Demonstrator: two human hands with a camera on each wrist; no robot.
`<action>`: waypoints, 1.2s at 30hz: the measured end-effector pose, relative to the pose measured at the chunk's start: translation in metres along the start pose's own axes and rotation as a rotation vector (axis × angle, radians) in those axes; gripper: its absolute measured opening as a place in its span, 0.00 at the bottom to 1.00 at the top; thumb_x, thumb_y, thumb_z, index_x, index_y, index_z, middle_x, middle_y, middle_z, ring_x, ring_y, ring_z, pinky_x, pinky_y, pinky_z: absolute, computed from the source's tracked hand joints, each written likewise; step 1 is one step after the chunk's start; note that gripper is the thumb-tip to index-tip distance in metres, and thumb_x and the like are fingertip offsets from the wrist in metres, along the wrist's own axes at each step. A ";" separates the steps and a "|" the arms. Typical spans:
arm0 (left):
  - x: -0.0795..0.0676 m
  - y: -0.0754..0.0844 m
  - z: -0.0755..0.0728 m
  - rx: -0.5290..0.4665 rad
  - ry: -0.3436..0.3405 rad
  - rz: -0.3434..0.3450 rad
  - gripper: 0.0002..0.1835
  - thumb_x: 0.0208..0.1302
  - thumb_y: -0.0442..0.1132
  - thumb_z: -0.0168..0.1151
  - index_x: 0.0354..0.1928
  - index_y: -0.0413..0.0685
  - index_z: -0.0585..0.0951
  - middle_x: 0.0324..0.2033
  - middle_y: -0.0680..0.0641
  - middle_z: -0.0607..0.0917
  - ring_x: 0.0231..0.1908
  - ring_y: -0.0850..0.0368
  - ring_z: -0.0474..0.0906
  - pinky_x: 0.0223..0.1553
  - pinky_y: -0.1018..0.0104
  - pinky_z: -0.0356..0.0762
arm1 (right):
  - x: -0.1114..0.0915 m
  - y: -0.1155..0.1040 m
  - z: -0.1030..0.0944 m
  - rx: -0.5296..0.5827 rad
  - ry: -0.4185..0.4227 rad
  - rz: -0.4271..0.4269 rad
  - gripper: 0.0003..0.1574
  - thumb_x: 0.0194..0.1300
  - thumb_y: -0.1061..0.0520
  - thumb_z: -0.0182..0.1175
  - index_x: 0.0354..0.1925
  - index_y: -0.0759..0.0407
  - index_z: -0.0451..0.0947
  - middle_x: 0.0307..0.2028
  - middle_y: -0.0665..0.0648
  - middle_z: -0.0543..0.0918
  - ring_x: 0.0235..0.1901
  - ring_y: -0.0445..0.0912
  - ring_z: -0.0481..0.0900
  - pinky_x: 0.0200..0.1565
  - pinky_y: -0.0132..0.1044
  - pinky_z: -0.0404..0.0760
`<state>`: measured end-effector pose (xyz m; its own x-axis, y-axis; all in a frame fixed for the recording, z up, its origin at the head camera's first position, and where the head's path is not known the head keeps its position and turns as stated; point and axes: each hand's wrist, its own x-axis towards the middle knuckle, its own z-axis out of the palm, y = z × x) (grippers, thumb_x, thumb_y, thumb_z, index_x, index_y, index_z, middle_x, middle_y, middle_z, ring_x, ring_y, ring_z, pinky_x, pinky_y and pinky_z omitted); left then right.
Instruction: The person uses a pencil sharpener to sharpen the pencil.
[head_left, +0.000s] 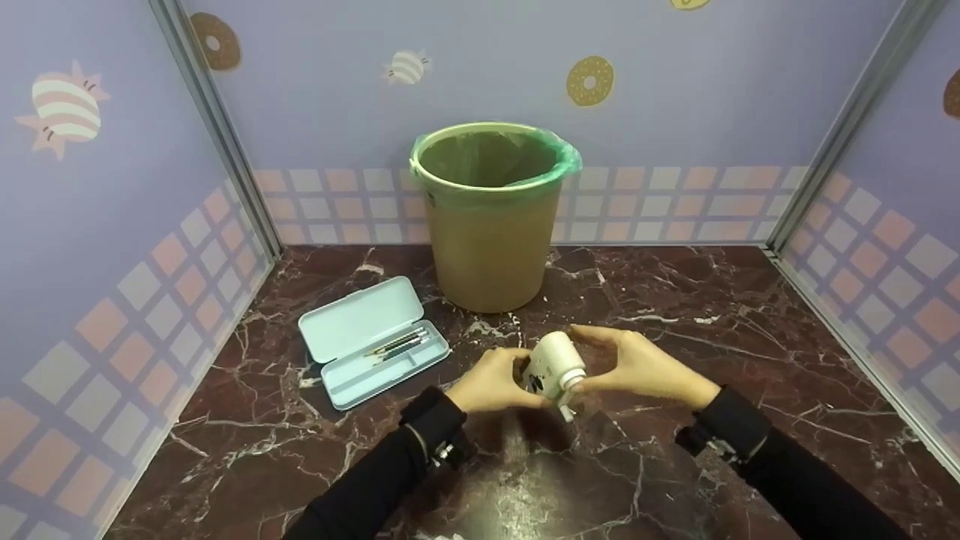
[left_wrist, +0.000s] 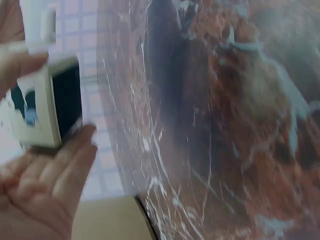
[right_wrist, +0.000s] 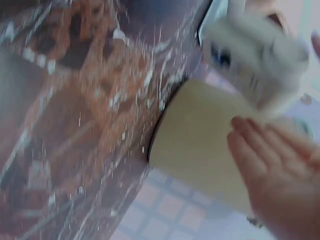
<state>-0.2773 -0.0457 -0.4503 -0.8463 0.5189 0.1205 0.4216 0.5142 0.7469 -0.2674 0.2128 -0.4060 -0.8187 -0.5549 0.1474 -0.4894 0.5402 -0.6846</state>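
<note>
Over the table, my left hand (head_left: pixel 495 381) grips a white crank pencil sharpener (head_left: pixel 551 364) between thumb and fingers. A dark cartoon figure is printed on its side, and the left wrist view shows its black bottom face. The small crank handle (head_left: pixel 566 411) sticks out toward the right and front. My right hand (head_left: pixel 637 365) is spread beside the sharpener, its thumb close to the crank end. In the right wrist view, the right fingers (right_wrist: pixel 255 145) are straight and apart from the blurred sharpener body.
A light blue pencil case (head_left: pixel 361 319) lies open at left with several pencils (head_left: pixel 401 343) inside. At the back stands a tan bin (head_left: pixel 491 247) lined with a green bag (head_left: pixel 568 159). Pale crumbs dot the dark marble table (head_left: pixel 697 465). Patterned walls enclose three sides.
</note>
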 end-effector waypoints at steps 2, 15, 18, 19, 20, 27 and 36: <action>0.000 -0.002 -0.004 -0.019 -0.053 0.013 0.31 0.46 0.46 0.82 0.54 0.47 0.84 0.46 0.47 0.91 0.44 0.58 0.85 0.48 0.67 0.82 | -0.001 0.002 -0.007 -0.004 -0.058 -0.013 0.60 0.52 0.46 0.79 0.75 0.63 0.63 0.72 0.63 0.73 0.71 0.60 0.73 0.70 0.60 0.70; 0.005 -0.008 -0.005 -0.153 -0.272 0.061 0.29 0.51 0.40 0.80 0.57 0.44 0.82 0.48 0.44 0.91 0.41 0.69 0.84 0.52 0.65 0.85 | 0.011 -0.002 -0.003 -0.050 -0.209 -0.103 0.57 0.50 0.44 0.79 0.72 0.62 0.67 0.66 0.60 0.79 0.65 0.55 0.79 0.67 0.55 0.76; 0.005 -0.008 -0.004 -0.150 -0.277 0.053 0.29 0.51 0.40 0.80 0.56 0.44 0.82 0.49 0.44 0.91 0.41 0.69 0.84 0.51 0.67 0.84 | 0.012 -0.003 0.000 -0.064 -0.207 -0.116 0.54 0.49 0.46 0.79 0.69 0.61 0.70 0.63 0.59 0.82 0.62 0.53 0.82 0.66 0.51 0.78; 0.005 -0.009 -0.004 -0.148 -0.276 0.048 0.29 0.51 0.40 0.80 0.56 0.44 0.82 0.49 0.44 0.91 0.42 0.69 0.84 0.51 0.67 0.84 | 0.012 -0.003 0.001 -0.064 -0.205 -0.117 0.53 0.49 0.46 0.79 0.69 0.61 0.70 0.62 0.59 0.82 0.61 0.52 0.82 0.65 0.49 0.79; 0.005 -0.009 -0.004 -0.145 -0.273 0.044 0.29 0.51 0.40 0.81 0.56 0.44 0.82 0.49 0.44 0.90 0.42 0.68 0.84 0.52 0.68 0.84 | 0.013 -0.002 0.001 -0.064 -0.201 -0.115 0.53 0.49 0.46 0.80 0.69 0.60 0.71 0.62 0.58 0.82 0.61 0.51 0.83 0.64 0.48 0.80; 0.003 -0.010 -0.006 -0.140 -0.193 0.027 0.38 0.52 0.42 0.79 0.66 0.45 0.77 0.60 0.44 0.86 0.60 0.54 0.83 0.64 0.64 0.78 | 0.011 0.000 0.006 -0.059 -0.081 -0.072 0.50 0.51 0.44 0.79 0.66 0.61 0.73 0.56 0.58 0.86 0.54 0.50 0.85 0.56 0.43 0.84; -0.004 0.009 0.001 0.130 -0.029 0.016 0.52 0.49 0.62 0.78 0.74 0.46 0.70 0.69 0.44 0.79 0.67 0.48 0.77 0.69 0.52 0.74 | 0.016 -0.004 0.014 -0.048 0.149 0.203 0.49 0.53 0.39 0.77 0.62 0.69 0.75 0.46 0.64 0.89 0.40 0.47 0.87 0.41 0.35 0.83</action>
<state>-0.2696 -0.0430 -0.4451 -0.8304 0.5459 0.1114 0.4748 0.5888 0.6541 -0.2742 0.1925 -0.4108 -0.9350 -0.3348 0.1168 -0.3217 0.6622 -0.6768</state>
